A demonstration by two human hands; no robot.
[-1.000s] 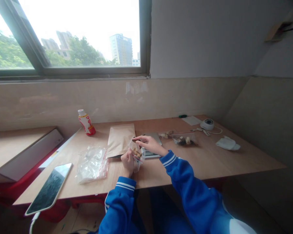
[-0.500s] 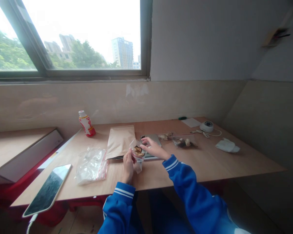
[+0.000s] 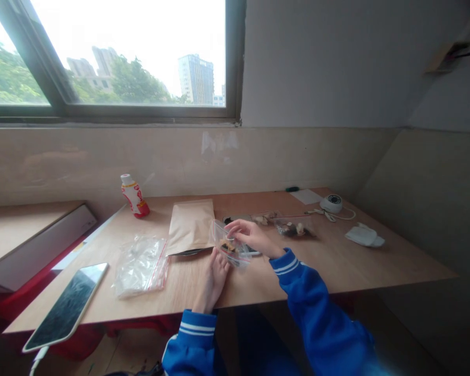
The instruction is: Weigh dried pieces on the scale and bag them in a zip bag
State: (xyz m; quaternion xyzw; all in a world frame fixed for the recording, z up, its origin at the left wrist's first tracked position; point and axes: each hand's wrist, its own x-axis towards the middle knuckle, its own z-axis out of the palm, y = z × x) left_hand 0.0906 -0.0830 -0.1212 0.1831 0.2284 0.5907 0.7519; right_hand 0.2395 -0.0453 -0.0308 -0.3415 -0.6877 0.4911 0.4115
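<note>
I hold a clear zip bag (image 3: 231, 245) above the worktop (image 3: 337, 258), with brown pieces (image 3: 227, 245) gathered inside. Its long axis lies diagonally, running from its far-left corner to its near-right corner, and the bag is tilted rather than flat.

My right hand (image 3: 251, 235) is closed on the bag's upper side, fingers curled over the film. My left hand (image 3: 212, 279) is open, fingers spread, with the fingertips touching the bag's near edge.

Room is tight on the far-left side: a kraft paper pouch (image 3: 190, 227) stands just beside the bag's far-left corner. A flat grey device (image 3: 238, 219) lies beneath and behind the bag. My left wrist crosses the worktop's near edge. A second zip bag (image 3: 292, 227) with similar pieces lies beyond my right hand, and the worktop runs well to the right. A crumpled plastic zip bag (image 3: 141, 266) lies left of my left hand, near a phone (image 3: 66, 306).
</note>
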